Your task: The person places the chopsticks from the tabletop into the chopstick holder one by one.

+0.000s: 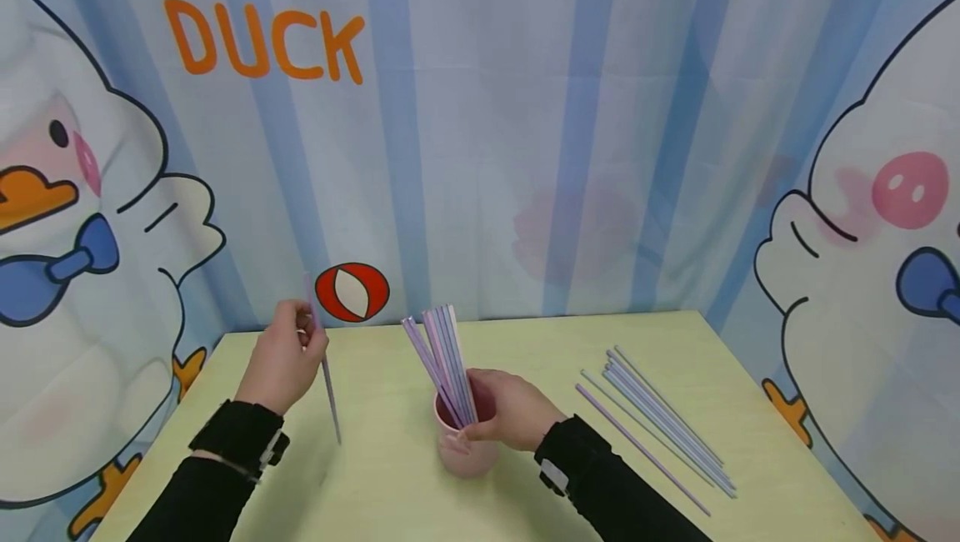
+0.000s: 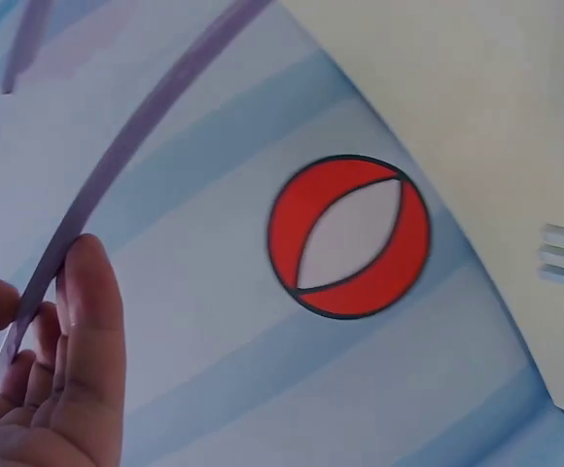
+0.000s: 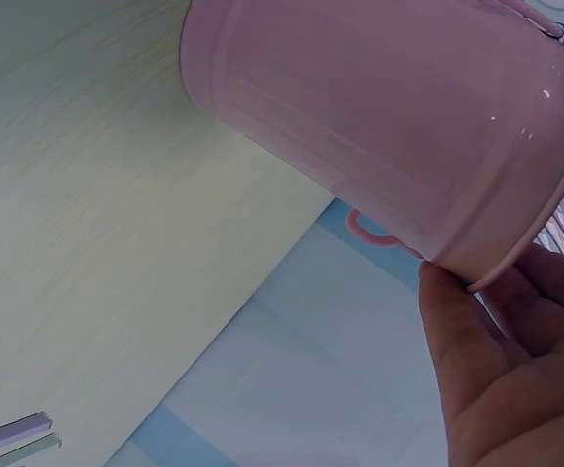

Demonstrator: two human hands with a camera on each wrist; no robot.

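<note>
My left hand [image 1: 285, 358] pinches a thin purple straw [image 1: 330, 398] between thumb and fingers, above the left side of the table. The straw slants downward, and in the left wrist view the purple straw [image 2: 117, 156] passes between thumb and fingertips. My right hand [image 1: 517, 410] holds the rim of a small pink bucket [image 1: 468, 459], thumb on the outer wall. A bundle of purple and bluish straws [image 1: 450, 358] stands in the bucket, leaning left. In the right wrist view the pink bucket [image 3: 389, 107] shows a small side loop.
Several loose straws [image 1: 663, 417], silvery blue and purple, lie on the right side of the pale wooden table [image 1: 555, 342]. A striped curtain [image 1: 480, 150] with duck drawings hangs right behind the table's back edge.
</note>
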